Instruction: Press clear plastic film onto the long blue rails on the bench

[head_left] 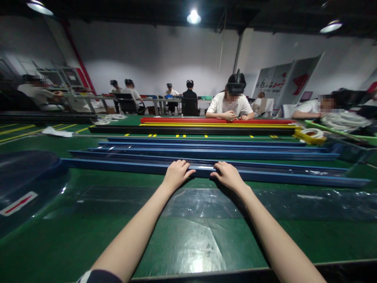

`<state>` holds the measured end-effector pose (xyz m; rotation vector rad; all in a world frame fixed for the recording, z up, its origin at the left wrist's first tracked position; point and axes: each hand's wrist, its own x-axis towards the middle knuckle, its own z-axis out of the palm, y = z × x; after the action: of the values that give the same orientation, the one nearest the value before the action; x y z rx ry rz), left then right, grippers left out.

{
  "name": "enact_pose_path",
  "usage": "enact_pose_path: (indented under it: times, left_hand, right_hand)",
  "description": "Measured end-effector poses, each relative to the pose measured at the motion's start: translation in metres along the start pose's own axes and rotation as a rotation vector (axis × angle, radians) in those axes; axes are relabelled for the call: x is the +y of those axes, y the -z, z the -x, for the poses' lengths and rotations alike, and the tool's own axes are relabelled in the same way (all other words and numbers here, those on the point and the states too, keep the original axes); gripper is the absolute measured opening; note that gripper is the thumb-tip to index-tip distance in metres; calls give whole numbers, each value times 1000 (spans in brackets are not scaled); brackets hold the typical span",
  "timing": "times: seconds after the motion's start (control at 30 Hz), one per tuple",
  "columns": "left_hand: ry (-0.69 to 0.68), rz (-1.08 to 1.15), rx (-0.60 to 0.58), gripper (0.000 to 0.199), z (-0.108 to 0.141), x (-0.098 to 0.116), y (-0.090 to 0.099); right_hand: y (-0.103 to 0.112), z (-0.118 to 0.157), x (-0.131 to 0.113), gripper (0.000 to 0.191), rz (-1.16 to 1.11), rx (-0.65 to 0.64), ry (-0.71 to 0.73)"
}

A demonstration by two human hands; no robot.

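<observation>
A long blue channel-shaped strip (279, 176) lies crosswise in front of me, with something clear and shiny along its inside. My left hand (178, 173) grips it left of the middle, fingers curled over the top and thumb along the front. A short way to the right, my right hand (229, 175) is closed on the same strip, fingertips bent over its edge. Nearer to me, a clear plastic strip (203, 202) lies flat beneath my forearms. More blue channel strips (206, 151) lie parallel just behind the held one.
Red strips (182, 120), a yellow strip (212, 125) and a black strip (191, 130) lie farther back on the green table (118, 239). At left is a coiled clear sheet (26, 177) with a red-marked label. A co-worker (231, 104) sits opposite; a yellow tray (308, 137) stands right.
</observation>
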<state>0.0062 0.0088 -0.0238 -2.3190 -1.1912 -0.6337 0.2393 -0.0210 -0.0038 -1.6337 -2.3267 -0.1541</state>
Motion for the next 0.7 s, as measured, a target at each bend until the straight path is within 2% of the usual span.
enact_pose_path:
  times: [0.17,0.7]
  left_hand:
    - [8,1,-26,42,-1,1,1]
    - [98,14,-70,48,-4,3,4]
  right_hand:
    - [2,1,1,31,47,-23,-1]
    - [5,1,-1,33,60,-52,-7]
